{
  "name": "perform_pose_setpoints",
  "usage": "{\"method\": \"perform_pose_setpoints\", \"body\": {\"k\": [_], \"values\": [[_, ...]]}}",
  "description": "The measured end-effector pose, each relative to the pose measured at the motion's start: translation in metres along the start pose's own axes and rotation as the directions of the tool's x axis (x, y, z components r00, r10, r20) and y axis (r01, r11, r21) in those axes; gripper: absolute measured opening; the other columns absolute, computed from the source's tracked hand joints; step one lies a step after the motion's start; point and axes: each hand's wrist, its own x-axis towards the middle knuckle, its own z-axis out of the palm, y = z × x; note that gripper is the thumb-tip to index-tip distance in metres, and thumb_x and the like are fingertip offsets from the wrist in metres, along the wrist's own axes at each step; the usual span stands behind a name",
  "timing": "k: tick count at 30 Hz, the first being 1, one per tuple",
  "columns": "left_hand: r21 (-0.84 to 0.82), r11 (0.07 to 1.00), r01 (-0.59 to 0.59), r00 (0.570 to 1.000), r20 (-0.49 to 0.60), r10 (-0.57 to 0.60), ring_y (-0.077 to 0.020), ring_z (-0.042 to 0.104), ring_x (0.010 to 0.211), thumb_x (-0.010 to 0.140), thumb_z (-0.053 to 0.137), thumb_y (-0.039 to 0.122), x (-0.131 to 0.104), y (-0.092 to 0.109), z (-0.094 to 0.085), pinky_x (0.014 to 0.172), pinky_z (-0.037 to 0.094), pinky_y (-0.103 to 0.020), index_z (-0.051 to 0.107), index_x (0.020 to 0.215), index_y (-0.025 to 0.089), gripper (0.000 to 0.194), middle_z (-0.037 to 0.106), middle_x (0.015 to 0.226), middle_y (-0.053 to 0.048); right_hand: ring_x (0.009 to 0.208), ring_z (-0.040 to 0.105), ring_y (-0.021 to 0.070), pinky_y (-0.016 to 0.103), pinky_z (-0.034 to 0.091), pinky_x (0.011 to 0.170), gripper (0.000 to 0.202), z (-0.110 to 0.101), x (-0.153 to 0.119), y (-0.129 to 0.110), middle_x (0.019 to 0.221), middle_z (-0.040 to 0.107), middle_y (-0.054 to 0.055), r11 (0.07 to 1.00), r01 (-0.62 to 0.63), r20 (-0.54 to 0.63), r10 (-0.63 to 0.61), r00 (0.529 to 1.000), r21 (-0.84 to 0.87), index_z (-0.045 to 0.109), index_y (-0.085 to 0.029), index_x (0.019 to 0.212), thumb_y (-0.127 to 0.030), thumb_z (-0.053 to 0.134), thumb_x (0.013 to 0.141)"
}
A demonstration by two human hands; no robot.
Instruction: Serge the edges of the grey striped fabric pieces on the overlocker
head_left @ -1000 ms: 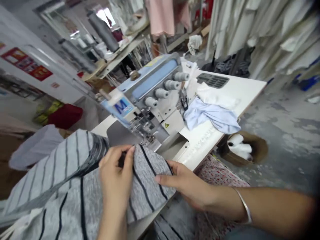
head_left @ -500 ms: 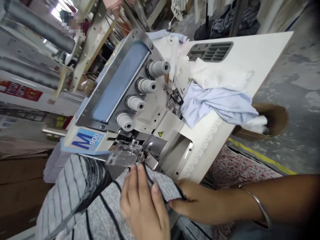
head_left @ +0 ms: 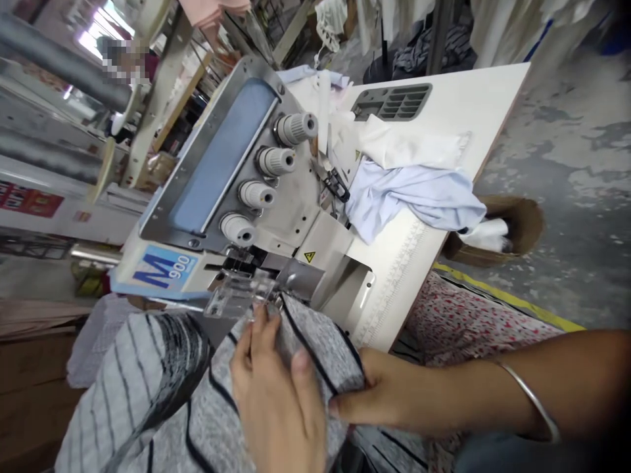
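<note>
My left hand (head_left: 279, 391) lies palm down on grey striped fabric (head_left: 207, 407), fingers stretched out and thumb apart. Its fingertips are beside the clear plastic guard (head_left: 239, 292) of an overlock sewing machine (head_left: 221, 164). My right hand (head_left: 389, 387), with a bangle (head_left: 532, 401) on the arm, grips the right edge of the same fabric, thumb on top and fingers underneath, partly hidden. The fabric's front edge reaches in by the presser foot area; the needle itself is hidden.
Pale blue cloth (head_left: 414, 197) and white cloth (head_left: 409, 143) lie on the white machine table (head_left: 488, 98). A cardboard box (head_left: 525, 230) stands on the floor beyond its edge. More striped fabric (head_left: 123, 374) hangs at left. A person (head_left: 125, 59) is in the background.
The view has shifted, so the machine sits further left. My left fingers are more bent, and more striped fabric shows between them and my right hand, which keeps its grip.
</note>
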Motion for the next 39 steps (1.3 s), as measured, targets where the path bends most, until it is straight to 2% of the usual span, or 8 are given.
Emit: {"method": "perform_pose_setpoints", "body": {"k": [4,6,10,14,22,26,32,39], "values": [[-0.074,0.997,0.02,0.996,-0.08,-0.026,-0.0279,0.039,0.133,0.101,0.018,0.046,0.007,-0.029,-0.009,0.11,0.031,-0.048,0.056,0.129,0.016,0.056,0.043,0.142,-0.015,0.072,0.064,0.0151,0.033,0.054,0.081,0.04,0.013,0.012,0.001,0.074,0.064,0.002,0.931,-0.182,0.065,0.17,0.983,0.317,0.069,-0.011,0.079,-0.043,0.083,0.061],[-0.092,0.991,-0.096,0.977,-0.198,0.077,-0.0285,0.039,0.134,0.1,0.022,0.051,0.007,-0.037,-0.008,0.11,0.033,-0.046,0.065,0.12,0.02,0.057,0.04,0.142,-0.012,0.072,0.063,0.0139,0.032,0.052,0.081,0.04,0.016,0.019,-0.005,0.073,0.063,0.001,0.938,-0.187,0.056,0.178,0.982,0.291,0.067,-0.011,0.074,-0.044,0.083,0.06],[-0.212,0.918,-0.335,0.931,-0.225,0.287,-0.0246,0.056,0.122,0.099,0.019,0.056,-0.003,-0.038,0.002,0.11,0.036,-0.043,0.069,0.117,0.029,0.059,0.064,0.124,-0.004,0.067,0.052,0.0101,0.027,0.044,0.076,0.03,0.014,0.026,-0.021,0.066,0.057,-0.003,0.978,-0.163,-0.084,0.175,0.981,0.132,0.063,-0.013,0.068,-0.041,0.075,0.071],[-0.266,0.941,-0.211,0.96,-0.236,0.148,-0.0236,0.058,0.122,0.095,0.006,0.064,-0.019,-0.018,0.012,0.107,0.04,-0.038,0.064,0.125,0.026,0.075,0.066,0.126,-0.004,0.071,0.048,0.0109,0.028,0.039,0.077,0.027,0.006,0.021,-0.032,0.067,0.051,-0.005,0.984,-0.106,-0.206,0.134,0.969,0.142,0.056,-0.016,0.068,-0.038,0.07,0.077],[-0.035,0.999,-0.011,0.988,-0.157,0.005,-0.0189,0.036,0.142,0.097,0.001,0.058,-0.023,0.032,0.013,0.115,0.025,-0.029,0.044,0.143,0.01,0.079,0.046,0.148,-0.009,0.078,0.048,0.0128,0.029,0.041,0.082,0.031,0.001,0.024,-0.027,0.079,0.053,-0.003,0.985,0.052,0.01,-0.054,0.998,0.162,0.058,-0.017,0.082,-0.041,0.077,0.074],[-0.044,0.999,0.003,0.996,-0.09,-0.007,-0.0189,0.039,0.139,0.098,0.005,0.057,-0.019,0.029,0.001,0.111,0.03,-0.028,0.047,0.142,0.017,0.073,0.048,0.147,-0.006,0.068,0.039,0.0102,0.024,0.034,0.063,0.037,-0.005,0.016,-0.017,0.072,0.043,-0.004,0.996,0.064,0.022,-0.066,0.998,0.068,0.053,-0.016,0.077,-0.049,0.07,0.081],[-0.048,0.997,0.063,0.997,-0.044,-0.065,-0.0247,0.047,0.129,0.097,0.011,0.061,-0.016,0.014,-0.005,0.102,0.038,-0.038,0.056,0.135,0.024,0.07,0.05,0.138,-0.009,0.072,0.046,0.0111,0.025,0.04,0.068,0.032,-0.01,-0.001,-0.01,0.078,0.051,-0.003,0.994,0.069,0.005,-0.069,0.998,0.082,0.054,-0.016,0.092,-0.038,0.075,0.08],[0.021,0.985,-0.173,0.979,-0.11,0.174,-0.0265,0.056,0.113,0.095,0.052,0.028,0.01,0.002,-0.014,0.1,0.038,-0.044,0.065,0.119,0.02,0.028,0.063,0.112,-0.009,0.076,0.051,0.0111,0.025,0.043,0.075,0.036,-0.013,0.009,-0.025,0.077,0.054,-0.003,0.986,0.031,0.013,-0.034,0.999,0.162,0.055,-0.016,0.086,-0.043,0.077,0.075]]}}
